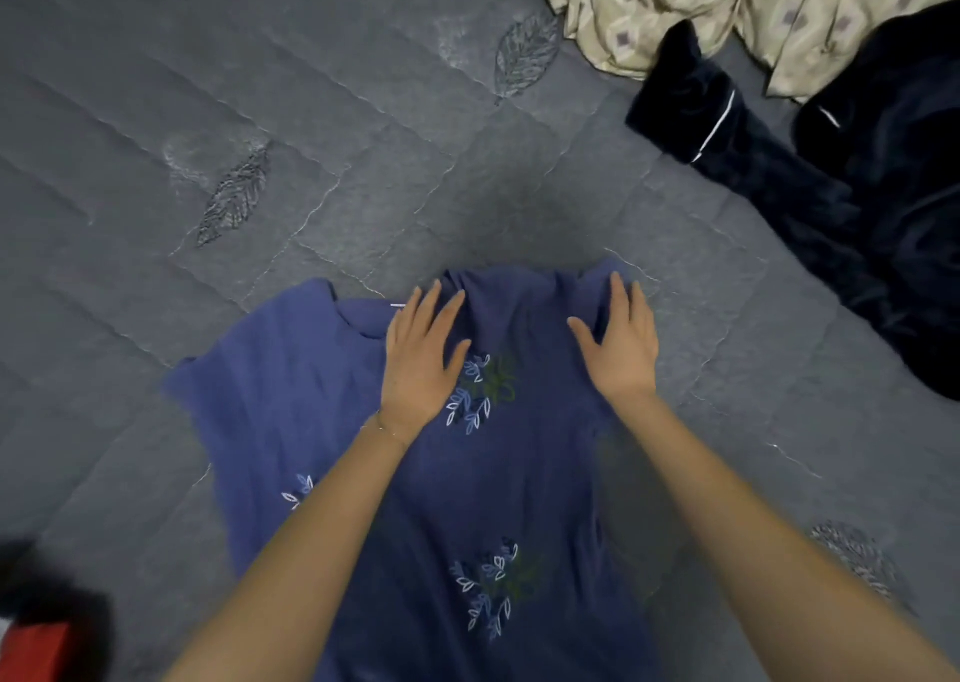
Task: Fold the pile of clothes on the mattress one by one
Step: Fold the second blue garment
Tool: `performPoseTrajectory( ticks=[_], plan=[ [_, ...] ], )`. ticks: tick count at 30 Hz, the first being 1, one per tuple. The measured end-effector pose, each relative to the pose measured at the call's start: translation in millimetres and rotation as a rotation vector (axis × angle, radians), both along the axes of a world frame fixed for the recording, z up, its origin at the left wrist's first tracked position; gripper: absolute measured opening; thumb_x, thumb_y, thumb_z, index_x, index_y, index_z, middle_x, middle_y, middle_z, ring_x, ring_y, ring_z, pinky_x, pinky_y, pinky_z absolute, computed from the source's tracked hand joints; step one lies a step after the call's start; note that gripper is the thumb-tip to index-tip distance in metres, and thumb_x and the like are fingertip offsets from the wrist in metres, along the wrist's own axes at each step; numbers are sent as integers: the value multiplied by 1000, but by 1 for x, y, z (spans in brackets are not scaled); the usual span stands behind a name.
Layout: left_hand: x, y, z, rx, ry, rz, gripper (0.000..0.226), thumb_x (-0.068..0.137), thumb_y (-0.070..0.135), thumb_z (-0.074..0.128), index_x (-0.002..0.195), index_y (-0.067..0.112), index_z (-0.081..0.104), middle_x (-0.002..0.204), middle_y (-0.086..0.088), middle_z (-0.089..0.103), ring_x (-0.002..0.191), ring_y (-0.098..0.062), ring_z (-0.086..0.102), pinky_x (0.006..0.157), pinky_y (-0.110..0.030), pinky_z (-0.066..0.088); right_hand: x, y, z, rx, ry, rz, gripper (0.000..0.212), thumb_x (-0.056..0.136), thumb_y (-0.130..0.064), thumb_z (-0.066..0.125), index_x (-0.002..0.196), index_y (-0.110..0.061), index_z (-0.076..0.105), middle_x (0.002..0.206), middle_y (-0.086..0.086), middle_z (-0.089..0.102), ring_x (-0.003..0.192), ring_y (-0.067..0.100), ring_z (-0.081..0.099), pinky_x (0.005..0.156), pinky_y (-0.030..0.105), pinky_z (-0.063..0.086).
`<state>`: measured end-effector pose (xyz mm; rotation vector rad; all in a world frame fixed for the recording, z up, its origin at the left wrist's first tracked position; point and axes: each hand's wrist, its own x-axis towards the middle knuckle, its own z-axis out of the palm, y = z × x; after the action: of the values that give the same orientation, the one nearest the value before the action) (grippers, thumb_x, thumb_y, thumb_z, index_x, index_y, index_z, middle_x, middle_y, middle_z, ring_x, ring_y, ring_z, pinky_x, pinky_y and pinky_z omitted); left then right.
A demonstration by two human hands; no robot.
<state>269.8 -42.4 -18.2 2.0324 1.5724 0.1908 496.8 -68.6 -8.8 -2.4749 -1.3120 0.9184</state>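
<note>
Blue garment (291, 411) lengthwise, neckline (366, 324) far

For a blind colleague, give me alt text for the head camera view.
A person's left hand and right hand press flat on a blue garment with embroidered flowers spread on a grey quilted mattress. A dark navy plush garment and a crumpled beige patterned cloth lie at the upper right.

The wide-angle camera on my head looks forward and steeply down: my forearms (311, 551) enter from the bottom edge, my left hand (421, 364) and right hand (621, 349) sit close under the lens at centre, and the grey mattress (363, 136) spreads away to the top edge
</note>
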Motion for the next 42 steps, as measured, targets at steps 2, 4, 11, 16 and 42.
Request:
performPoseTrajectory(
  ticks=[2, 4, 11, 16, 42],
  plan=[
    [24, 9, -4, 41, -22, -51, 52, 99, 22, 52, 148, 19, 36, 158, -6, 25, 148, -27, 18, 118, -42, 18, 12, 1, -7, 35, 30, -95, 73, 98, -35, 53, 154, -13, 12, 161, 11, 14, 148, 26, 12, 120, 40, 11],
    [45, 20, -8, 75, -12, -53, 51, 100, 21, 49, 148, 19, 35, 159, -8, 22, 148, -27, 17, 119, -40, 17, 21, 6, -12, 53, 25, -138, 72, 98, -33, 53, 154, -13, 13, 158, 10, 21, 145, 29, 19, 118, 41, 15],
    [63, 53, -20, 75, 160, 102, 30, 97, 14, 51, 125, 8, 57, 132, -11, 51, 122, -31, 40, 100, -37, 30, 29, 35, -31, 60, -25, -61, 52, 86, -38, 68, 131, -19, 51, 140, 4, 35, 132, 24, 28, 109, 36, 19],
    [66, 68, -5, 163, -83, 249, 8, 91, 4, 56, 94, 2, 63, 95, -14, 62, 92, -35, 52, 82, -39, 37, 35, 36, -27, 296, 213, -253, 13, 93, -22, 58, 86, -14, 51, 78, -4, 53, 77, 14, 51, 79, 39, 44],
    [-39, -12, -3, 25, -67, 145, 44, 97, 12, 54, 141, 15, 48, 150, -6, 42, 143, -26, 30, 116, -43, 19, -93, 11, 1, 91, 520, -33, 65, 89, -21, 67, 143, -23, 32, 116, -5, 53, 105, 23, 61, 87, 44, 54]
  ],
)
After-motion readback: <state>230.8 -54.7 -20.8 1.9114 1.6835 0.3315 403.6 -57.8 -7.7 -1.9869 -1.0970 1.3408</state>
